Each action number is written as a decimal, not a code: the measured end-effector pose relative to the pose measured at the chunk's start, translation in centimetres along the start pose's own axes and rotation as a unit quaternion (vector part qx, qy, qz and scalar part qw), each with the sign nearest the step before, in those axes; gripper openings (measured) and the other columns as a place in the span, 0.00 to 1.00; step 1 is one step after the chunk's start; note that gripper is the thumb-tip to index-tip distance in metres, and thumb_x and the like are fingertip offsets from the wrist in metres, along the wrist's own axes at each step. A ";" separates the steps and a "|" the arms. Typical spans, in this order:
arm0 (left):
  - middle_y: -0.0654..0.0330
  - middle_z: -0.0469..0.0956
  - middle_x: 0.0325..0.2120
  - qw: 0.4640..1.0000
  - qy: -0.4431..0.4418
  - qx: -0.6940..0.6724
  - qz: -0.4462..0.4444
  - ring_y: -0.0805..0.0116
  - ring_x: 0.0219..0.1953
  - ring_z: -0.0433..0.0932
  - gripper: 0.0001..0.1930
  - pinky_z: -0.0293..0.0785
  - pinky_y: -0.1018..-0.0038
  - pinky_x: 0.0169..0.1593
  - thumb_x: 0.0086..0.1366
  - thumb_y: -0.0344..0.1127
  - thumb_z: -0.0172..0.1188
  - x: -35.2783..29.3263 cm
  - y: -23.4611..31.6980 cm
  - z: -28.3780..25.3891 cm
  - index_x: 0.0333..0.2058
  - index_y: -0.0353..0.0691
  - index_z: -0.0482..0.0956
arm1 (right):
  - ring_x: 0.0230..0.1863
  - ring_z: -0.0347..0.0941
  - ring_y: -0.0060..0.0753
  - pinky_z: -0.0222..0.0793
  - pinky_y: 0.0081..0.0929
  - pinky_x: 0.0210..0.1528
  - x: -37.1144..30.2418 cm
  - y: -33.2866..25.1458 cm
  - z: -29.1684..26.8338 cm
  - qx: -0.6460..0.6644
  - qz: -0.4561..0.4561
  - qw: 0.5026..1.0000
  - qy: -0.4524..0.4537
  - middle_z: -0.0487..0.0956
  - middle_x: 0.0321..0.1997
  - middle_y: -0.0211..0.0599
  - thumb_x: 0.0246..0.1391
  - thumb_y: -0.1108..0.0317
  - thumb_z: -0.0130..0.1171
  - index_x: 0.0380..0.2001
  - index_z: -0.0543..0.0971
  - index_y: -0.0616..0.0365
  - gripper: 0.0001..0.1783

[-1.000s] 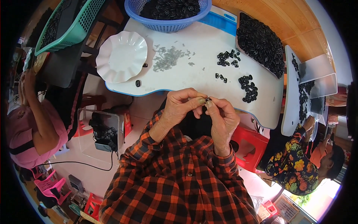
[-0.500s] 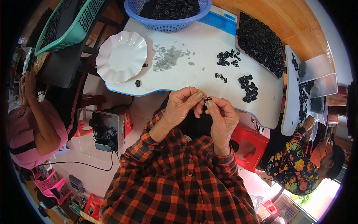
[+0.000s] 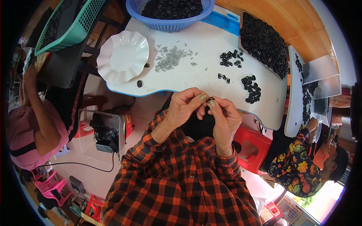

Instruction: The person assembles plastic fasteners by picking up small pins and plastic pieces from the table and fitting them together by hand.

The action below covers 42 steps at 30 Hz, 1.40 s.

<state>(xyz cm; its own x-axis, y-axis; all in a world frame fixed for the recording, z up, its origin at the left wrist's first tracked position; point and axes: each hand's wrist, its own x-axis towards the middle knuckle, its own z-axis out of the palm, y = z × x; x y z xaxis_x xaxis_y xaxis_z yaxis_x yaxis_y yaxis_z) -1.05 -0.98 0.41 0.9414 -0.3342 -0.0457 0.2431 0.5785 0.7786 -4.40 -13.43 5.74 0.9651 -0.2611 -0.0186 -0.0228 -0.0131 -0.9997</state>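
Observation:
Just past the table's near edge, my two hands meet over my lap. My right hand (image 3: 226, 118) pinches a small black oval plastic part (image 3: 210, 99) between thumb and fingers. My left hand (image 3: 184, 105) is closed in a pinch right against that part; whatever lies between its fingertips is too small to make out. On the white table (image 3: 196, 83) beyond are small clear plastic pieces (image 3: 171, 58) in a loose heap. Loose black parts lie in groups to the right, one group (image 3: 230, 58) farther off and another (image 3: 250, 89) nearer.
A white scalloped plate (image 3: 122, 56) stands at the table's left, with two black parts beside it. Behind are a blue basket (image 3: 169, 24) and a tray (image 3: 240, 35), both heaped with black parts. A red stool (image 3: 252, 147) is at my right. Other people work at both sides.
The black part at my fingertips has turned slightly and shows more of its face. Both hands stay nearly in place.

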 end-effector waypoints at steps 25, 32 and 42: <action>0.64 0.72 0.20 0.980 0.011 0.173 0.095 0.82 0.18 0.71 0.08 0.68 0.85 0.19 0.66 0.30 0.52 -0.2 1.3 1.0 0.32 0.30 0.76 | 0.25 0.73 0.25 0.67 0.19 0.25 0.4 0.3 -0.2 -0.249 -0.258 0.933 0.017 0.76 0.28 0.37 0.48 0.81 0.61 0.32 0.78 0.61 0.07; 0.65 0.72 0.19 0.993 0.009 0.095 0.067 0.83 0.19 0.70 0.09 0.68 0.85 0.21 0.67 0.31 0.51 -0.3 1.2 0.9 0.32 0.31 0.76 | 0.28 0.74 0.27 0.70 0.20 0.29 -0.2 0.1 0.2 -0.253 -0.251 0.934 0.020 0.76 0.30 0.38 0.48 0.81 0.61 0.33 0.78 0.62 0.07; 0.64 0.76 0.23 0.999 0.009 0.006 0.033 0.82 0.21 0.71 0.07 0.71 0.85 0.23 0.65 0.28 0.55 0.0 0.9 0.1 0.37 0.31 0.78 | 0.29 0.73 0.23 0.68 0.17 0.32 0.0 1.0 0.5 -0.247 -0.275 0.929 0.018 0.76 0.31 0.35 0.49 0.79 0.61 0.35 0.78 0.61 0.08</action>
<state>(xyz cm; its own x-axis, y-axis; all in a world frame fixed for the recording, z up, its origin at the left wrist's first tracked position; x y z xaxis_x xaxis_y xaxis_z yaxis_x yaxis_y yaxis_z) -0.88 -0.55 1.13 0.9594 -0.2821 -0.0050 0.1777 0.5903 0.7874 -4.32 -12.96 4.73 0.8564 -0.1162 0.5030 0.3464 -0.5931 -0.7268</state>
